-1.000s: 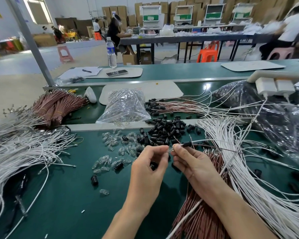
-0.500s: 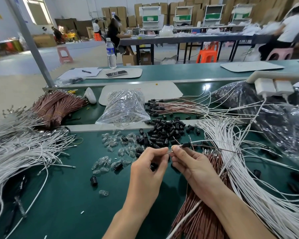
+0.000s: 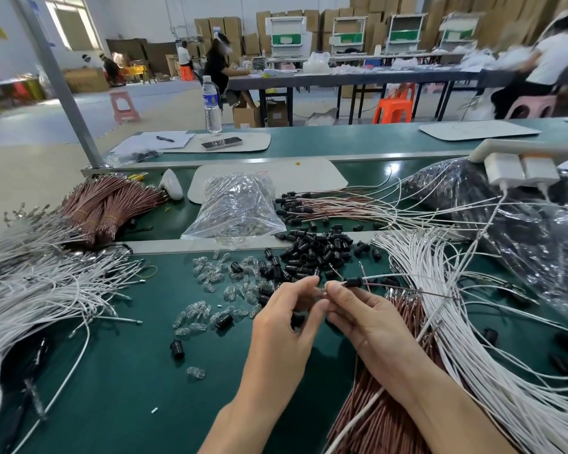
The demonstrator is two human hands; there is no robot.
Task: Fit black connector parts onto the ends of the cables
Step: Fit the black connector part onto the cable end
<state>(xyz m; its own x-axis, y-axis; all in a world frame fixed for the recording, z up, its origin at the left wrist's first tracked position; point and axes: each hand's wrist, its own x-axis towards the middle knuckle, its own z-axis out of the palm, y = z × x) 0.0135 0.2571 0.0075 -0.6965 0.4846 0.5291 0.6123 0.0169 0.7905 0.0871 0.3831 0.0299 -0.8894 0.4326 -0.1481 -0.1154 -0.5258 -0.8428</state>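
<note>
My right hand [image 3: 364, 317] pinches a black connector [image 3: 353, 282] that has a white and a brown cable [image 3: 417, 290] running out of it to the right. My left hand [image 3: 286, 322] pinches a small clear bulb [image 3: 320, 293] right at the connector's open end, fingertips of both hands nearly touching. A black part [image 3: 297, 319] shows under the left palm. Just beyond the hands lies a pile of loose black connectors [image 3: 312, 253] on the green table [image 3: 112, 371]. Clear bulbs [image 3: 217, 280] are scattered to its left.
White cables [image 3: 40, 290] heap at the left and more white cables [image 3: 473, 339] fan at the right over brown cables [image 3: 384, 414]. A clear bag of bulbs [image 3: 236, 208], finished cables [image 3: 325, 206], bundled brown wires [image 3: 109, 204] and dark plastic bags [image 3: 522, 237] lie behind.
Both hands stay at the same spot; the fingertips have shifted slightly around the bulb and connector. Nothing else has moved.
</note>
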